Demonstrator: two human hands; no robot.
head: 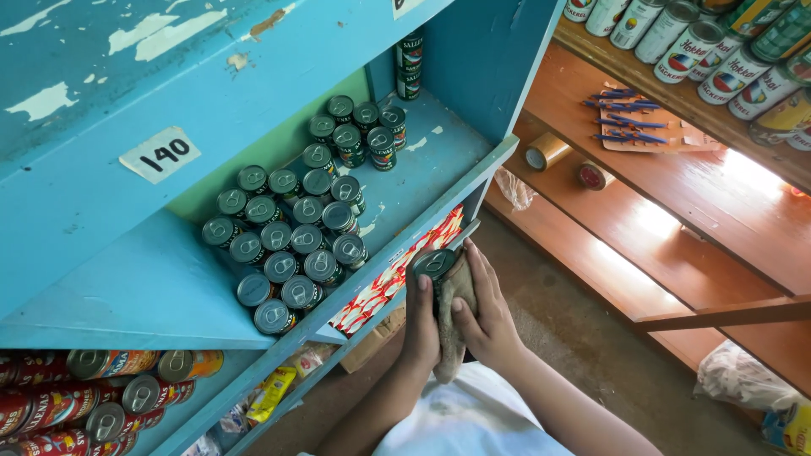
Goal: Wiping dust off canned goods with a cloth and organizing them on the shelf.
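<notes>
the left hand (421,325) grips a small dark can (434,264) from below, fingers curled round its side, silver pull-tab lid facing up. the right hand (483,317) presses a grey-brown cloth (452,325) against the can's side, fingers closed over the fabric (the cloth hangs down between both palms). the can sits just off the front edge of the blue shelf (422,160), near that shelf's right front corner.

on the shelf board, a cluster of matching dark cans (296,232) stands upright in rows, running from the back right corner toward the front edge. one level lower, at the left edge, red cans (93,405) lie on their sides. to the right, a wooden shelf (676,211) carries two tape rolls (568,163) and blue pens (625,118), with white-labelled cans (701,51) on the board above.
</notes>
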